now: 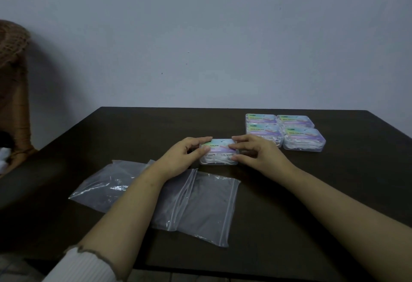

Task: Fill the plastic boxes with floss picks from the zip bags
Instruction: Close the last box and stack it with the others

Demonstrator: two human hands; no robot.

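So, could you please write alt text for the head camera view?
Both hands, left and right, grip a closed plastic floss pick box on a dark table. Empty-looking zip bags lie nearer; four more boxes sit far right.

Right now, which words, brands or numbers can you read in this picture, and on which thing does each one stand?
"FLOSS PICKS": on the coloured label of the plastic box that both hands hold, faint; the other lines on it are too blurred.
Labels of the four plastic boxes at the back right: printed text, too small and blurred to read.
Zip bags: no text visible.
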